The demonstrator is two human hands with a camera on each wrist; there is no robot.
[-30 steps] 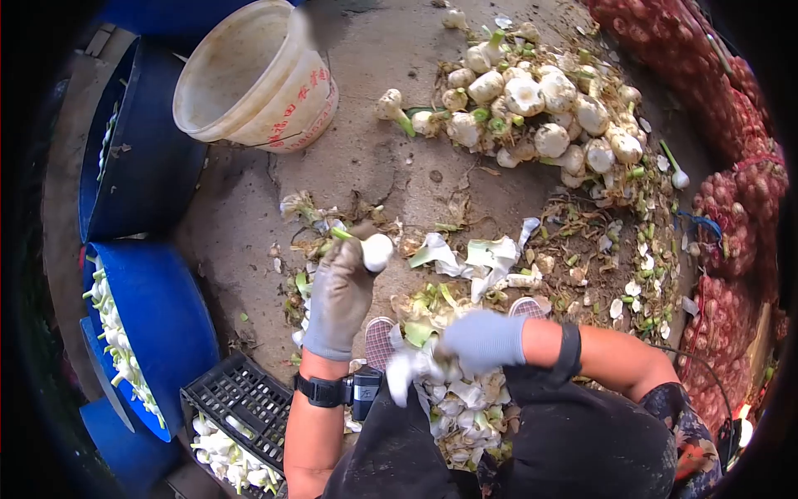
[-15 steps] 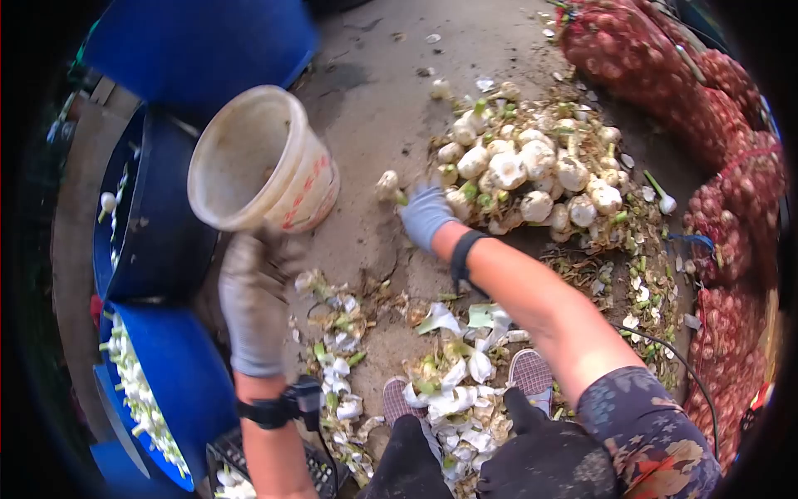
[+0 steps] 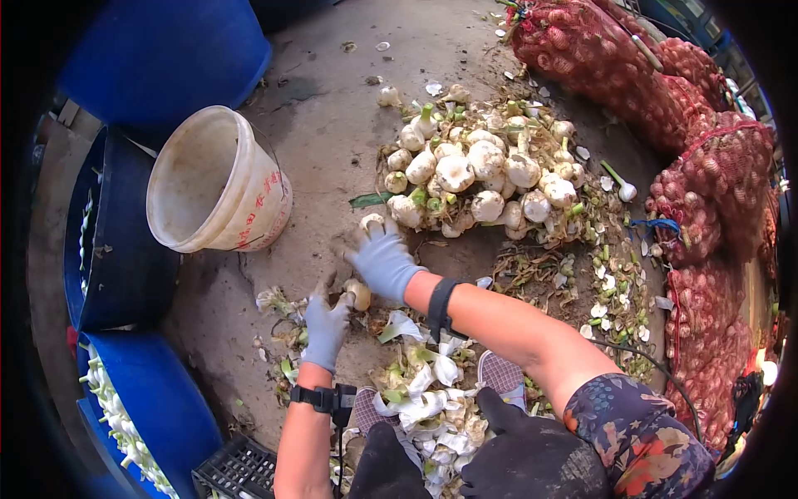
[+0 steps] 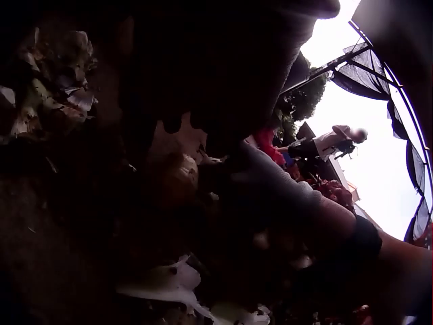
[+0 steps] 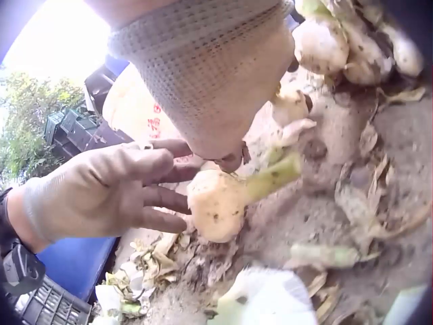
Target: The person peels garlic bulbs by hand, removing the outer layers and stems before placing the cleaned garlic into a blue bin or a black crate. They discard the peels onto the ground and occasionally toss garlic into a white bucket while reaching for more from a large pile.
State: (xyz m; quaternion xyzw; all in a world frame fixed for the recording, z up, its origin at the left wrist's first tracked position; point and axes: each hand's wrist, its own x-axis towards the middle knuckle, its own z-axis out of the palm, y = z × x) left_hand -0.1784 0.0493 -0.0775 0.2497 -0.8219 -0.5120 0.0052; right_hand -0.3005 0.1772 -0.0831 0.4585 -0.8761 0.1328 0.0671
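In the head view, my gloved left hand (image 3: pixel 326 327) has its fingers spread out beside a garlic bulb (image 3: pixel 357 293). The right wrist view shows this bulb's thick green stem (image 5: pixel 274 179) and the left fingers straight at its side. My gloved right hand (image 3: pixel 382 259) is just beyond, over the ground before the heap of garlic (image 3: pixel 490 166). A second garlic bulb (image 3: pixel 371 221) is at its fingertips, pinched there and partly hidden by the glove. The left wrist view is very dark; the near garlic bulb (image 4: pixel 181 177) shows below the left fingers.
A whitish bucket (image 3: pixel 191 179) stands left of the heap. Blue tubs (image 3: pixel 150 399) with trimmed garlic and a black crate (image 3: pixel 237 466) line the left side. Red mesh sacks (image 3: pixel 706 191) line the right. Peeled skins (image 3: pixel 424 399) lie between the shoes.
The left hand, earlier holding a cleaned garlic bulb, went left near the bucket and came back without it. The right hand reached to the heap and drew back with garlic. The view shifted.
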